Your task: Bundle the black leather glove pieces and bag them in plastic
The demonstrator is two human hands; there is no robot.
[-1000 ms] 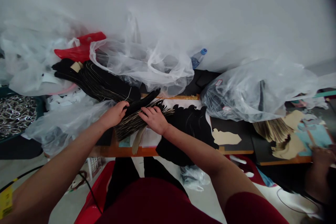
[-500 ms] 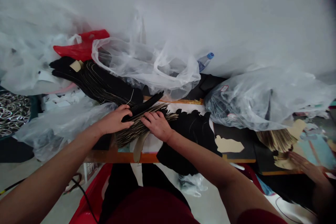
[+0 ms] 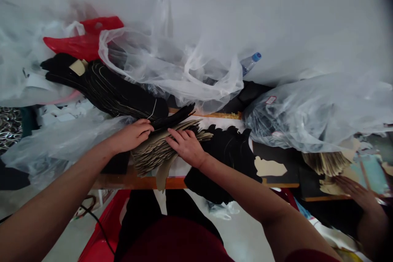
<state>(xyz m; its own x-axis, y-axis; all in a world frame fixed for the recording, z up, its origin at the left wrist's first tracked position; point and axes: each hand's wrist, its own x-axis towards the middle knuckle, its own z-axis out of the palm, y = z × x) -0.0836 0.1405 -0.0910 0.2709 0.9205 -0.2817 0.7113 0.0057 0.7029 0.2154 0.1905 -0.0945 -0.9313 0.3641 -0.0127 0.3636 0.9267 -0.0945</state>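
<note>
A fanned stack of thin cut pieces (image 3: 153, 153), beige on one side and black on the other, lies at the table's front edge. My left hand (image 3: 133, 133) is closed at the stack's upper left edge, gripping dark top pieces. My right hand (image 3: 188, 147) rests on the stack's right part with fingers stretched over the beige layers; its palm side is hidden. One beige strip (image 3: 162, 175) hangs from the stack over the table edge. To the right, black cut pieces (image 3: 225, 149) with scalloped edges lie partly under my right forearm.
Behind the stack lies a tied black bundle (image 3: 119, 92). Clear plastic bags (image 3: 172, 69), a red bag (image 3: 82, 39) and a bottle (image 3: 251, 63) stand along the wall. Metal rings (image 3: 10, 129) are at left. Another person's hand (image 3: 356, 190) works at right near beige pieces.
My left thumb has drawn in toward its fingers at the stack edge. More beige surface shows on the stack's top. The camera view has shifted slightly.
</note>
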